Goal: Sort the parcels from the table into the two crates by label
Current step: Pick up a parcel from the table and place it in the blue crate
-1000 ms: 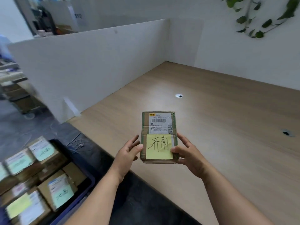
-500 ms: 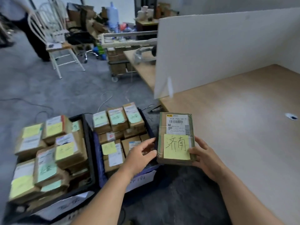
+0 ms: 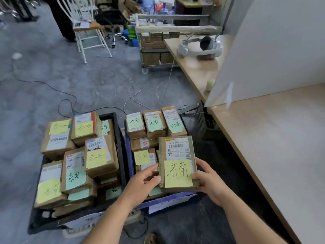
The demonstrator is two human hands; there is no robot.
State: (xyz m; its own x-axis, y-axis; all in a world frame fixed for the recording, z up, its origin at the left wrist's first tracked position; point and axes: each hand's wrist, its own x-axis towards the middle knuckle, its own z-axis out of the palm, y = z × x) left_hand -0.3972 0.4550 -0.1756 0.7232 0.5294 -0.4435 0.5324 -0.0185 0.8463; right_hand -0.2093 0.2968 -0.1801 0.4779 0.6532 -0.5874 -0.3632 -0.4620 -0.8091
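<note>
I hold a brown cardboard parcel (image 3: 176,155) with a white shipping label and a yellow handwritten sticky note. My left hand (image 3: 142,180) pinches its left edge and my right hand (image 3: 209,180) grips its lower right corner. The parcel hovers over the blue crate (image 3: 128,155) on the floor, which holds several parcels with green and yellow notes bearing the same characters. Left of it stands a black crate (image 3: 119,143) piled with parcels carrying different characters.
The wooden table (image 3: 274,147) runs along the right with a white partition board (image 3: 274,50) on it. Cables lie on the grey floor behind the crates. Farther back stand a white chair (image 3: 88,27), a cart of boxes (image 3: 154,50) and a headset (image 3: 200,46) on a second table.
My view and both hands have swung left from above the table to above the floor crates. The parcel went with them and now hangs over the blue crate.
</note>
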